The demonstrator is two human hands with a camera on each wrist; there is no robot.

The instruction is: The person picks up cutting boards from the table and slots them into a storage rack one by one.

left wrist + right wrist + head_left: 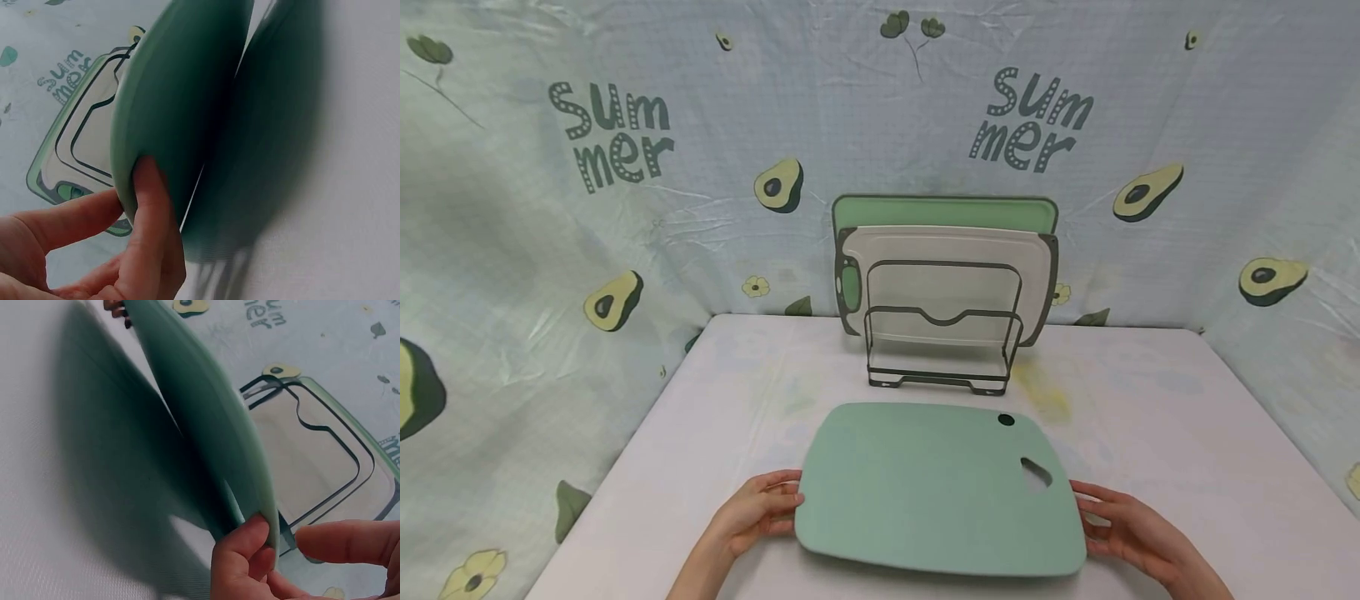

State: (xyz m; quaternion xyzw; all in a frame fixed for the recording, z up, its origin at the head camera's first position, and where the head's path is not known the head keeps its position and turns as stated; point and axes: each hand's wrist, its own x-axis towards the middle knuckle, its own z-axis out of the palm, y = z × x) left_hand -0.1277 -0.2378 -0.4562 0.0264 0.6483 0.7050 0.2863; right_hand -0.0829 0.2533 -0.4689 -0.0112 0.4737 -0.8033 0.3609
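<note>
A mint-green cutting board (917, 492), with a slot handle and a dark oval mark at its right end, is held between the two hands. My left hand (748, 512) pinches its left edge, with the thumb at the rim and the fingers against the underside (181, 94). On the opposite edge, my right hand (1131, 529) grips with its fingertips curled under the board; in the right wrist view the thumb (344, 542) stands a little off the rim. Both wrist views show the board at least partly raised, its shadow on the white tabletop.
Behind the board stands a dark wire rack (936, 375) holding a beige cutting board (943, 246) with grey corners. A larger green board (940, 210) rises at its back. Avocado-printed cloth (880, 108) surrounds the white table (1150, 400) at the back and sides.
</note>
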